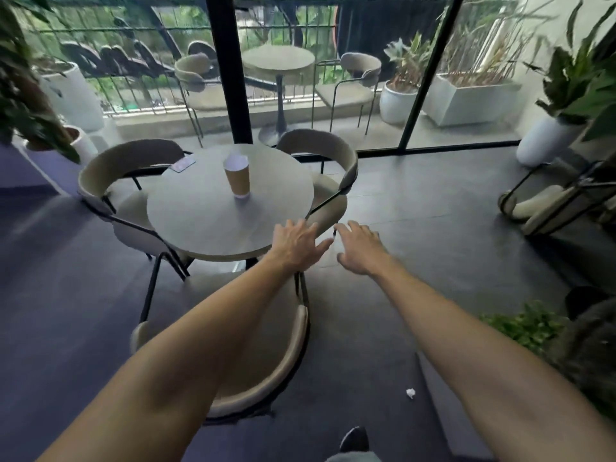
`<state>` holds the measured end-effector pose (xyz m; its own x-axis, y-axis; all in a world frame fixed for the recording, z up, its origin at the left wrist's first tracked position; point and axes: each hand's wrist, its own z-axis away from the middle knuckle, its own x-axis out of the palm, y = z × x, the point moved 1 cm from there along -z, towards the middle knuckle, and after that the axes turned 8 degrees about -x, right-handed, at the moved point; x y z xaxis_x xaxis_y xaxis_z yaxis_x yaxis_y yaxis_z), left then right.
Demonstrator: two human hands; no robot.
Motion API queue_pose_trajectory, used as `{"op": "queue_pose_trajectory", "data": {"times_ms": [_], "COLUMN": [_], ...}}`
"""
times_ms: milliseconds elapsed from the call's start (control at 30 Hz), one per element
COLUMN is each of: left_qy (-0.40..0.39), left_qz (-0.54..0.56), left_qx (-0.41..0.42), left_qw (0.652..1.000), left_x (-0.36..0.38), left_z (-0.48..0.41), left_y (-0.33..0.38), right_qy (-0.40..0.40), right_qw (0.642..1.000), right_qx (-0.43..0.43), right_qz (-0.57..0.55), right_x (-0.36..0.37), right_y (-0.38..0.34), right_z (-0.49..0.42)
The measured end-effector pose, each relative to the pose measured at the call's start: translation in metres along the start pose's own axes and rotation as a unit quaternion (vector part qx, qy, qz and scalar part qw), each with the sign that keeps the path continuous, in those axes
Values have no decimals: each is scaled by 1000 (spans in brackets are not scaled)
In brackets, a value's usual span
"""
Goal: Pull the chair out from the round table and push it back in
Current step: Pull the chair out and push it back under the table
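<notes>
Head view of a round table point(200, 225) with a grey surface on a dark tiled floor point(433, 261), in front of a glass wall with black frames point(230, 78). Three cushioned chairs with thin black metal frames stand around the surface: the right chair point(328, 181) tucked in at the right edge, its curved backrest at the far right; the left chair point(116, 175) tucked in at the left edge; and the near chair point(263, 355) at the near edge, its backrest curving below the forearms. A paper coffee cup point(237, 176) with a white lid stands upright near the centre of the surface. A phone point(182, 164) lies flat at the far left edge.

Both bare arms reach forward. The left hand point(295, 245) hovers palm down over the near right edge of the surface, fingers point(310, 228) spread and holding nothing. The right hand point(361, 248) hovers just beside it, off the edge above the floor, fingers point(346, 228) also spread and empty, their tips close to the front end of the right chair's black armrest rail; contact cannot be told.

A crumpled scrap of white paper point(411, 393) lies on the floor at the near right. Potted plants point(566, 95) stand at the right, and another table with chairs point(278, 61) stands beyond the glass
</notes>
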<state>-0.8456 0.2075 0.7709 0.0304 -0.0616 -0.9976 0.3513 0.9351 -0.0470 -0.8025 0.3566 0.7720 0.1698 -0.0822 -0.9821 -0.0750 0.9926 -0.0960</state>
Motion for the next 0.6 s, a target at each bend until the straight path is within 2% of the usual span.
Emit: {"op": "queue_pose_trajectory", "data": {"times_ms": [333, 600], "left_qy": [-16, -40], "left_qz": [4, 32], "left_qx": [-40, -59], "left_qw": [999, 997], "left_x": [6, 25], "left_z": [-111, -264], "left_y": [81, 109], "right_qy": [-7, -23], "right_qw": [998, 994], "right_qx": [-46, -78], "right_qz": [37, 67], "right_x": [-37, -53], "right_y": [129, 212], "right_z": [-80, -204]}}
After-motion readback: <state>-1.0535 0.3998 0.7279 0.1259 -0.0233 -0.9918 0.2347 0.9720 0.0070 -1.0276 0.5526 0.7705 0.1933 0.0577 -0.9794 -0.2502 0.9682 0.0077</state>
